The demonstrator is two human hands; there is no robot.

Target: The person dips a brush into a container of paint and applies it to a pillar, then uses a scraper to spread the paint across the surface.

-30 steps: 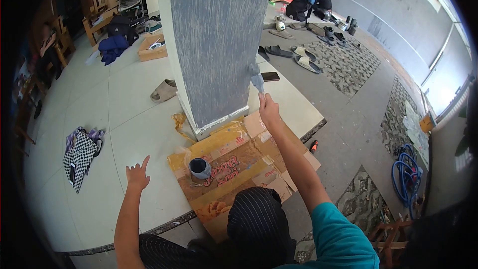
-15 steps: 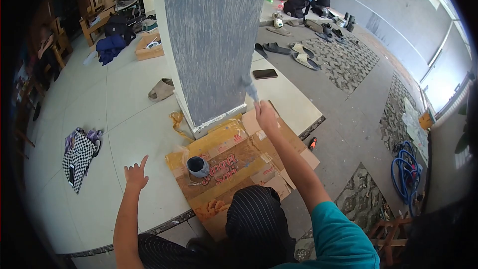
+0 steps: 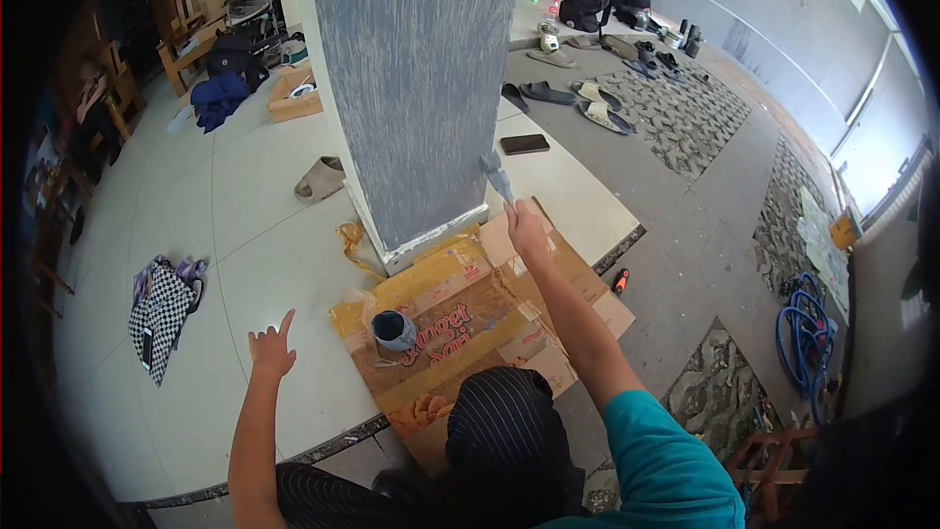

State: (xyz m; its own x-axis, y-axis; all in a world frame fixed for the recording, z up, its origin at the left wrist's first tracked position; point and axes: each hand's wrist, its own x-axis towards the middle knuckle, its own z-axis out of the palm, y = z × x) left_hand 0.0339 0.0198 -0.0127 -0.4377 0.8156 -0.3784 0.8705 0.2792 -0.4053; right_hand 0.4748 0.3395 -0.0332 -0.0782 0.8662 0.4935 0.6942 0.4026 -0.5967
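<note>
A paintbrush [image 3: 497, 177] is in my right hand [image 3: 526, 226], its bristles at the lower right edge of the grey, streaky pillar [image 3: 411, 89]. My left hand [image 3: 273, 347] hangs over the pale tiles with the index finger stretched out and holds nothing. Between my hands, a paint-smeared container [image 3: 393, 330] stands on flattened cardboard [image 3: 431, 412] at the foot of the pillar.
A phone [image 3: 525, 144] lies right of the pillar, a sandal [image 3: 320, 179] left of it. A checkered cloth [image 3: 159, 319] is on the left floor. Blue hose [image 3: 805, 343] lies at right. A seated person [image 3: 96, 118] is at far left.
The view has shifted slightly. The brush and both hands hold nearly the same places relative to the pillar and the cardboard.
</note>
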